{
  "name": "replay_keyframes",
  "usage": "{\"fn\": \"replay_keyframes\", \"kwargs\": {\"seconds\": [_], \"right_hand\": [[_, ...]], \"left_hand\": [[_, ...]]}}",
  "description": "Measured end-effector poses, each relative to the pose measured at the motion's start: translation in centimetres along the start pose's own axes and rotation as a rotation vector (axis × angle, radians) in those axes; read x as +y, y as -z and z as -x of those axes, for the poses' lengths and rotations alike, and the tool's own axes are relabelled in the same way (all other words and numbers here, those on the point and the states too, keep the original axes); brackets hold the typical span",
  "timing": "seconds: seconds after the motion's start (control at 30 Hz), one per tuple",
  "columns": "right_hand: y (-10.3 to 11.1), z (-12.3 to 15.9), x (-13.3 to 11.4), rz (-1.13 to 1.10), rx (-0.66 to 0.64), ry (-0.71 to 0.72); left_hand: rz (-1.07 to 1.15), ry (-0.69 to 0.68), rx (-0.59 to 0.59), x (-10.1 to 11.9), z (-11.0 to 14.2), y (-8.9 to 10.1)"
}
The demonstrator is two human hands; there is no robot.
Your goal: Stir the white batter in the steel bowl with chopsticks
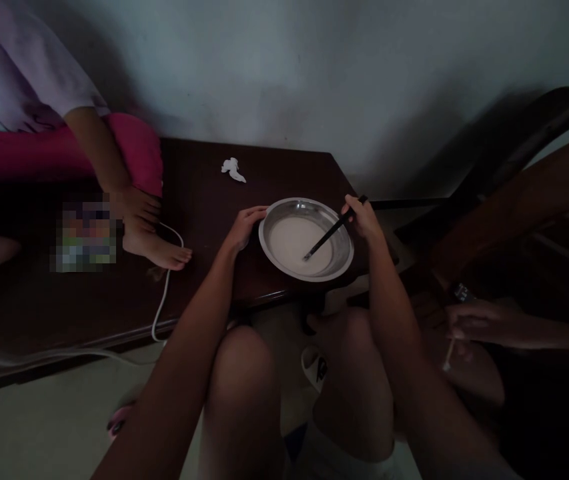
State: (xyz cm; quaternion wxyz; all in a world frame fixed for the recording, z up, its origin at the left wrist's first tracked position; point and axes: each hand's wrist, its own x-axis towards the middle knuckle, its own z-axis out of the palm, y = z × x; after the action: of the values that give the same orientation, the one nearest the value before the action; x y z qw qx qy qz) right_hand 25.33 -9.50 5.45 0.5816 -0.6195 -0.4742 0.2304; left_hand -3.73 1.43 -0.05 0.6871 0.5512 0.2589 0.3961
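A round metal bowl (347, 261) with pale, milky liquid (289, 240) inside stands near the front edge of a dark wooden bench (204, 200). My left hand (247, 227) grips the bowl's left rim, its fingers partly hidden against the side. At the right rim, my right hand (363, 219) is closed around the upper part of slim black chopsticks (334, 228); they look pressed together, so I cannot tell them apart. They slant down to the left, and their light-coloured lower tip touches the liquid.
Crumpled white tissue (233, 169) lies behind the bowl. A person in pink trousers (137, 147) sits on the bench at left, a bare foot near a white cable (167, 293). At right, another person's hand (469, 320) holds a small stick. A slipper (314, 367) lies below.
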Motion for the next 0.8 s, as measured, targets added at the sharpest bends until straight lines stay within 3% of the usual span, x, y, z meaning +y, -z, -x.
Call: {"fn": "replay_keyframes", "kwargs": {"seconds": [0.13, 0.27, 0.43, 0.57, 0.7, 0.8], "right_hand": [[0.0, 0.02, 0.07, -0.018, 0.142, 0.04], [-0.15, 0.0, 0.15, 0.032, -0.011, -0.03], [-0.43, -0.26, 0.2, 0.042, 0.132, 0.03], [-0.61, -0.22, 0.38, 0.042, 0.0, -0.014], [-0.7, -0.1, 0.44, -0.003, 0.11, 0.051], [-0.69, 0.01, 0.42, 0.013, 0.037, -0.01]], "left_hand": [[0.006, -0.001, -0.004, -0.08, -0.07, 0.07], [0.011, 0.007, -0.007, -0.12, -0.11, 0.11], [0.034, -0.004, -0.017, -0.09, -0.09, 0.06], [0.025, -0.004, -0.017, -0.11, -0.12, 0.07], [0.022, -0.004, -0.013, -0.16, -0.17, 0.1], [0.013, 0.006, -0.015, -0.19, -0.18, 0.12]]}}
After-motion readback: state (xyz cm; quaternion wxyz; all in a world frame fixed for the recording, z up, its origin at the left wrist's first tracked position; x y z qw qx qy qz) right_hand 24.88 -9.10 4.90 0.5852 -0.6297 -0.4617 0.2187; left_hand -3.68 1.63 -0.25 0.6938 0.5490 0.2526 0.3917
